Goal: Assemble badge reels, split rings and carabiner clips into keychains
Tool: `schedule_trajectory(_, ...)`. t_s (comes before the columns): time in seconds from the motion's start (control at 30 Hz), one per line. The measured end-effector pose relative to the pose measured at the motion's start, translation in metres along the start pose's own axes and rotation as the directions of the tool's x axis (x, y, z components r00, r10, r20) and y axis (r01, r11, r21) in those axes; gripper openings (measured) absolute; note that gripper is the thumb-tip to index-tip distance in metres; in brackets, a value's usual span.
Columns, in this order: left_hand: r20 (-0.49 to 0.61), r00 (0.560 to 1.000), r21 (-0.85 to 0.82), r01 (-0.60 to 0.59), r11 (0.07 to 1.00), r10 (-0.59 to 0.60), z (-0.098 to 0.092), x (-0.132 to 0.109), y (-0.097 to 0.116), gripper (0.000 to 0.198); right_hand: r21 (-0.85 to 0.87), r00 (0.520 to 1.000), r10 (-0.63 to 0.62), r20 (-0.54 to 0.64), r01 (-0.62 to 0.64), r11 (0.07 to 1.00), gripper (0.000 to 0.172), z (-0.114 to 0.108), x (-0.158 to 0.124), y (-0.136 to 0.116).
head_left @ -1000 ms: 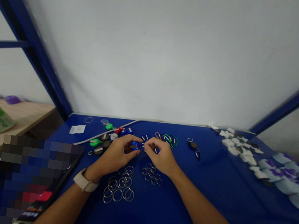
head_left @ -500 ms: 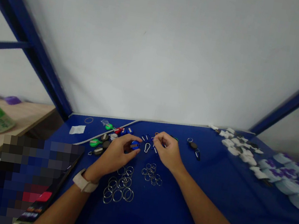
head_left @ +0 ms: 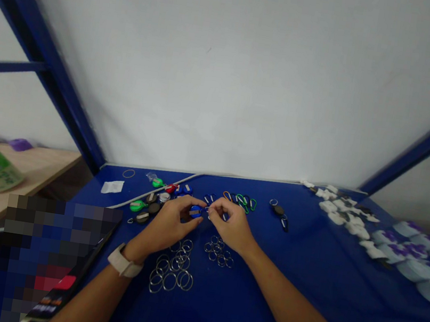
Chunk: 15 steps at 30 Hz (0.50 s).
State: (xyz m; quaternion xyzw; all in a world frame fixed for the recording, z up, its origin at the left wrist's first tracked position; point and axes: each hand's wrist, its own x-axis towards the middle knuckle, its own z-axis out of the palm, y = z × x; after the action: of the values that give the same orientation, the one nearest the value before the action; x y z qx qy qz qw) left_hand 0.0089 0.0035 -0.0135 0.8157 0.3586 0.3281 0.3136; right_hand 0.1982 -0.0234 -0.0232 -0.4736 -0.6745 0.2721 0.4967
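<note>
My left hand (head_left: 168, 224) pinches a small blue round badge reel (head_left: 195, 211) above the blue table (head_left: 302, 281). My right hand (head_left: 232, 225) is closed right beside it, fingertips meeting the reel's right side on a small clip I cannot make out clearly. A pile of larger silver key rings (head_left: 172, 268) lies under my left wrist, and smaller rings (head_left: 218, 252) lie under my right hand. Behind my hands sit coloured carabiners (head_left: 244, 201) and more reels (head_left: 148, 202) in green, black and red.
A black reel with a ring (head_left: 278, 210) lies to the right. White and black parts (head_left: 343, 209) and tape rolls (head_left: 417, 256) fill the right side. A white cable (head_left: 140, 196), a paper scrap (head_left: 112, 186), a loose ring (head_left: 129, 173) lie at left. Blue frame posts (head_left: 50, 72) flank the table.
My right hand reached back towards the carabiners half a second ago, then returned to the blue reel in my left hand. The left hand stayed nearly still.
</note>
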Motion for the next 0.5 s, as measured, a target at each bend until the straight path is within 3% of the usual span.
schedule_trajectory(0.5,-0.026,1.000,0.011,-0.004,1.000,0.004,-0.0018,-0.0004,0.0018,0.029,-0.010,0.999,-0.001,0.042,0.001,1.000,0.013,-0.0016,0.0002,0.0024)
